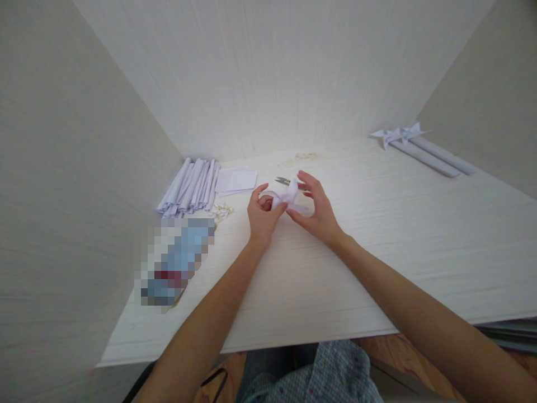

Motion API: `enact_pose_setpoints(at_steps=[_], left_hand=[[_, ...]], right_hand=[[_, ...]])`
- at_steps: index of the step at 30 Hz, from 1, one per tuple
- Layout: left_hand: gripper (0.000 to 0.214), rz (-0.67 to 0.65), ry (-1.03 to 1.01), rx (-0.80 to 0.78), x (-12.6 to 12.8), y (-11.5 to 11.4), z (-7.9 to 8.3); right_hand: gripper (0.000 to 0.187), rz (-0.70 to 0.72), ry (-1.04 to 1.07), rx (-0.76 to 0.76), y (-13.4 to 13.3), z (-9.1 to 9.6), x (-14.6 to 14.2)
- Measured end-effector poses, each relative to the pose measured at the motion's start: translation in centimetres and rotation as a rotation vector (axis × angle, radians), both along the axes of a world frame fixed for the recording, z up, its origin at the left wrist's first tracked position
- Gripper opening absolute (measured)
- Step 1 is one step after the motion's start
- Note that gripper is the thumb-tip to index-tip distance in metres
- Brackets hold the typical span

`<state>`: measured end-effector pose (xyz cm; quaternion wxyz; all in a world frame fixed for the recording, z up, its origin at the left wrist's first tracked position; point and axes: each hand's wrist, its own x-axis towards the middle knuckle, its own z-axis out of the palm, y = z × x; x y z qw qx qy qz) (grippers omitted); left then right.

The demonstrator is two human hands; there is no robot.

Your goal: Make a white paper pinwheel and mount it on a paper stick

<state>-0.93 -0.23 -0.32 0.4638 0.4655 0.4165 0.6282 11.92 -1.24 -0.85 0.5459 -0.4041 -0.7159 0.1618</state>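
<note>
Head view, taking the metal snips on the white table as landmark: farthest left of them and nearer me lies a blurred-out bluish item, too pixelated for me to name. Above it, also well left of the snips, is a bundle of white paper rolls. Closer on their left sit flat paper sheets, with a small heap of pale bits just below. My left hand, below and left of the snips, pinches the folded paper between thumb and curled fingers; that paper is just on my side of the snips. My right hand, to their right, curves around the paper's other side, thumb and fingers parted; I cannot tell how firmly it grips. Far right of the snips, two pinwheel shapes rest at the ends of two long tubes.
</note>
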Motion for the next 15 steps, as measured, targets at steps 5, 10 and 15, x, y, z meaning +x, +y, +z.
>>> enact_pose_setpoints(at_steps=[5, 10, 15], left_hand=[[0.067, -0.023, 0.071, 0.074, 0.2, -0.5, 0.0], [0.069, -0.041, 0.115, 0.100, 0.4, -0.8, 0.1], [0.070, -0.109, 0.048, 0.043, 0.4, -1.0, 0.5]], right_hand=[[0.059, 0.096, 0.329, -0.297, 1.0, -0.3, 0.6], [0.033, 0.349, 0.484, -0.507, 1.3, 0.1, 0.7], [0.029, 0.356, 0.592, -0.575, 0.9, 0.6, 0.7]])
